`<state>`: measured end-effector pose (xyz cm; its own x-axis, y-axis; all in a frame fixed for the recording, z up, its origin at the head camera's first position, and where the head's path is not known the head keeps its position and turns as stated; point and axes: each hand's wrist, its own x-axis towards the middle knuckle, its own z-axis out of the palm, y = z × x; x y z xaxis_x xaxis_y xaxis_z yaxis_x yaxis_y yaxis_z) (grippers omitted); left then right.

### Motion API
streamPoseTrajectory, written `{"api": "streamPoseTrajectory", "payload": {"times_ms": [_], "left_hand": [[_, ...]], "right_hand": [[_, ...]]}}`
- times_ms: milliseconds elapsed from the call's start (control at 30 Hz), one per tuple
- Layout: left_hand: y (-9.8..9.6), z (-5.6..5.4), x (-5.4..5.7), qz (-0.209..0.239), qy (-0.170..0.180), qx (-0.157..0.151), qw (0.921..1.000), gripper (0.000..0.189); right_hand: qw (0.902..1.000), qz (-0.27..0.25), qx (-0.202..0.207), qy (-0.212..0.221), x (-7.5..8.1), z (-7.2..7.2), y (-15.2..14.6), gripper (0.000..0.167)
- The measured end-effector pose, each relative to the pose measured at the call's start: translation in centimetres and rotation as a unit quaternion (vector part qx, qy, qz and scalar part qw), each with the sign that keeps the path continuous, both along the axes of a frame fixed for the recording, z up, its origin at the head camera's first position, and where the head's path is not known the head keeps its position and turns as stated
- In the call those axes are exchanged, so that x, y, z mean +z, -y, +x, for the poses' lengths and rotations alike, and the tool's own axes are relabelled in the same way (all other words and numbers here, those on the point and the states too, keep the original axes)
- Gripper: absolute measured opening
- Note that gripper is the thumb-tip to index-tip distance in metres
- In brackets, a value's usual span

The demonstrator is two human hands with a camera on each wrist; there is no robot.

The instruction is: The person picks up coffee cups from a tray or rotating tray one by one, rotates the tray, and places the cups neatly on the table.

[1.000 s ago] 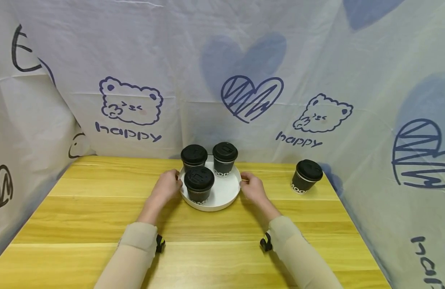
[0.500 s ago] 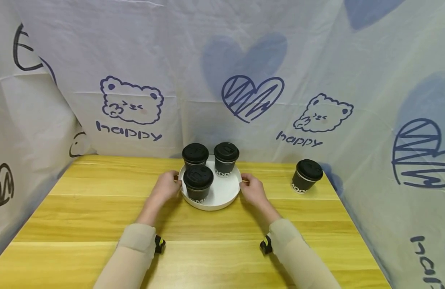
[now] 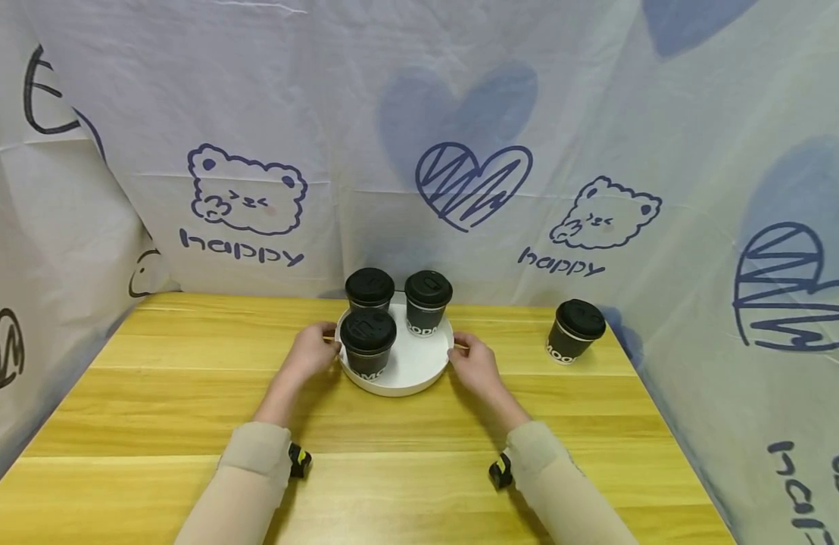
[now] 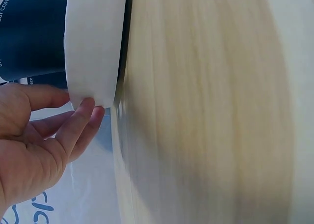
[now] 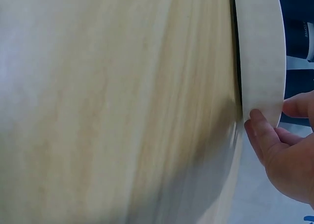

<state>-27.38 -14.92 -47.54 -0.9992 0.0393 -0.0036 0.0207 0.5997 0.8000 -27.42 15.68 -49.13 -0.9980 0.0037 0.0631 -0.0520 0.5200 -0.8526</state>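
A round white tray (image 3: 425, 369) with a low wall carries three black paper cups with black lids. One cup (image 3: 368, 352) is at the front left, another cup (image 3: 369, 286) behind it, and a third cup (image 3: 428, 303) at the back right. My left hand (image 3: 312, 353) pinches the tray's left rim; in the left wrist view the thumb (image 4: 46, 96) is at the rim and the fingers press the outer wall. On the opposite side, my right hand (image 3: 475, 365) pinches the rim in the same way, fingertips (image 5: 256, 115) against the wall.
A similar lidded cup (image 3: 575, 331) stands alone on the wooden table (image 3: 392, 469), near its right edge. Behind the table hangs a pale cloth (image 3: 365, 136) with printed hearts and bears, close to the tray's far side.
The tray has turned slightly clockwise as seen from above: its front cup has shifted left and the back cups a little right. Both hands keep their grip, barely moving.
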Motion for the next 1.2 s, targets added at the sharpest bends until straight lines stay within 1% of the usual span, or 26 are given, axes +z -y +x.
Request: {"api": "streamPoseTrajectory", "payload": {"times_ms": [167, 367, 600, 733, 833, 967, 1133, 1200], "left_hand": [[0.1, -0.2, 0.1, -0.002, 0.01, -0.001, 0.9999, 0.049], [0.1, -0.4, 0.5, 0.005, 0.028, -0.011, 0.9995, 0.05], [0.8, -1.5, 0.0, 0.012, 0.009, -0.036, 0.9993, 0.045], [1.1, -1.8, -0.2, 0.029, 0.012, -0.042, 0.9986, 0.043], [1.2, -1.9, -0.2, 0.036, 0.017, -0.041, 0.9984, 0.043], [1.2, -1.8, -0.1, 0.037, 0.018, -0.039, 0.9984, 0.042], [1.2, -1.5, 0.1, 0.043, 0.024, -0.034, 0.9982, 0.041], [1.3, -1.4, 0.1, 0.045, 0.029, -0.033, 0.998, 0.041]], "right_hand": [[0.9998, -0.003, -0.016, 0.013, 0.4, -0.3, 0.1, 0.042], [0.9995, -0.016, -0.021, 0.019, 1.1, -1.1, 0.2, 0.044], [0.9996, -0.005, -0.009, 0.025, 1.3, -1.9, 0.2, 0.045], [0.9996, 0.006, -0.002, 0.026, 1.3, -2.1, 0.3, 0.044], [0.9996, 0.017, 0.003, 0.024, 1.1, -2.1, 0.3, 0.043], [0.9995, 0.027, 0.007, 0.011, 0.8, -2.2, 0.2, 0.043], [0.9995, 0.03, 0.011, -0.002, 0.7, -1.9, 0.1, 0.042], [0.9997, 0.024, 0.01, -0.001, 0.8, -1.7, 0.1, 0.043]]}}
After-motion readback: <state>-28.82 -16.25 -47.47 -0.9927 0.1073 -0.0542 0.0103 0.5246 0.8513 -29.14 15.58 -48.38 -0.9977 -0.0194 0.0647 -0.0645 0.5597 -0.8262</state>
